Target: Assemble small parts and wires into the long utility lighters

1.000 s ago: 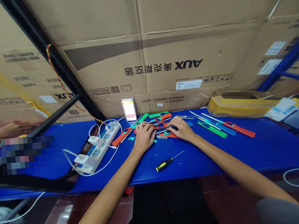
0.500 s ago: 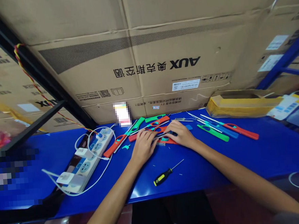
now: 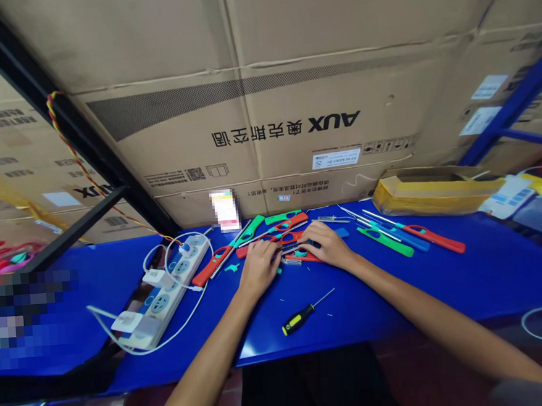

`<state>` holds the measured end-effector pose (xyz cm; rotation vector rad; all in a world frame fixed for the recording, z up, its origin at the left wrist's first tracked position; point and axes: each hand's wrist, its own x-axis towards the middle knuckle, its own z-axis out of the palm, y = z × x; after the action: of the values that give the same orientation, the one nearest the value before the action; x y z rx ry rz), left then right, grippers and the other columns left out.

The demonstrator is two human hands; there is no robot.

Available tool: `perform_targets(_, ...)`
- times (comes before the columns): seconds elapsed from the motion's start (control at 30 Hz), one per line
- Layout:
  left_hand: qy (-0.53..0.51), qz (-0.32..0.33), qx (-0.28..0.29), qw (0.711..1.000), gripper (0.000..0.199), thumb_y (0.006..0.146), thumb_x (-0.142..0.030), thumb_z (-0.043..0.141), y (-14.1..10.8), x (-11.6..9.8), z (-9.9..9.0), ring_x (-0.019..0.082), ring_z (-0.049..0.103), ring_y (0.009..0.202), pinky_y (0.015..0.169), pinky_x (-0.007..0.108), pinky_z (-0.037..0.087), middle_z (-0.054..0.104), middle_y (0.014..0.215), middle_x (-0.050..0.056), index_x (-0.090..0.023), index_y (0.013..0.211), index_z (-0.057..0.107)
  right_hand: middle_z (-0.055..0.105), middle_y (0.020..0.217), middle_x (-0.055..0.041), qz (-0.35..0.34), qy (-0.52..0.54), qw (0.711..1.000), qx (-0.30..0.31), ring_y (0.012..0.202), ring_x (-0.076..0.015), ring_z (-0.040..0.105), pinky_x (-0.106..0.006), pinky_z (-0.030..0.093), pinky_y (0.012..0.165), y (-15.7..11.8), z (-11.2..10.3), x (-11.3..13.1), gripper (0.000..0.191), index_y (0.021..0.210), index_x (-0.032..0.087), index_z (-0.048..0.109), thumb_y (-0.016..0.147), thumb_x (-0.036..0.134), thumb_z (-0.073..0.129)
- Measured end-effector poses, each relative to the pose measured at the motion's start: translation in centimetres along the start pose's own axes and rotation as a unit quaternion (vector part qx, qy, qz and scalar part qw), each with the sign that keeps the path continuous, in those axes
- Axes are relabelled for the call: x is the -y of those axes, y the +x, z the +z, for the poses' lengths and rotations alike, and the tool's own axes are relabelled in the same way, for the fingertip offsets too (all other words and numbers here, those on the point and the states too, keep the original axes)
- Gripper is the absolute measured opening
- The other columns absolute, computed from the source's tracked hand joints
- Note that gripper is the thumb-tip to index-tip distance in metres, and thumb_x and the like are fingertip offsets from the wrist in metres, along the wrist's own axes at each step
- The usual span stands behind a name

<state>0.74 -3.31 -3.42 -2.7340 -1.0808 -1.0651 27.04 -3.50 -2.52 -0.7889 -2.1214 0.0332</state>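
My left hand (image 3: 260, 267) and my right hand (image 3: 326, 242) are close together over a pile of stick lighters. Between them, their fingers pinch the two ends of a slim metal tube (image 3: 291, 247), partly hidden by the fingers. Beneath lies a red lighter body (image 3: 308, 257) with a teal trigger part, and a small clear fuel tank (image 3: 292, 262) beside it. To the left, a red lighter (image 3: 208, 268) and a green lighter (image 3: 254, 227) rest at an angle. A loose teal trigger (image 3: 232, 268) lies left of my left hand.
A black and yellow screwdriver (image 3: 298, 319) lies in front of my hands. Green, blue and red lighters (image 3: 434, 238) are on the right, before a yellow-taped carton (image 3: 428, 198). A power strip (image 3: 166, 297) with white cables stands left. Large cardboard boxes (image 3: 282, 91) back the blue table (image 3: 380, 306).
The view has shifted slightly. Both hands stay over the same spot with the tube between them, and a small teal piece now shows beside my left hand's fingers.
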Motion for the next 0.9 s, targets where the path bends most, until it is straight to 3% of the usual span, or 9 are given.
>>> perform_targets(0.53,0.026,-0.028,0.009,0.999,0.011,0.105,-0.020,0.057,-0.2,0.9,-1.5,0.027,0.066,0.101,0.091,0.043,0.047,0.073,0.104,0.007,-0.023,0.110,0.067,0.076,0.092,-0.0059,0.001,-0.009,1.000,0.008,0.085,-0.0233,0.064,-0.043,0.053,0.085,0.0,-0.5,-0.7,0.009,0.099,0.023,0.074,0.105,0.028,0.068)
perform_targets(0.9,-0.007,-0.043,-0.028,0.999,0.006,0.106,-0.022,0.061,-0.5,1.8,-1.7,0.025,0.070,0.099,0.090,0.041,0.046,0.077,0.104,0.006,-0.022,0.106,0.067,0.075,0.091,-0.0053,0.016,-0.018,1.000,-0.002,0.087,-0.0239,0.062,-0.041,0.053,0.083,-0.3,-1.1,-1.5,0.007,0.099,0.023,0.073,0.104,0.026,0.070)
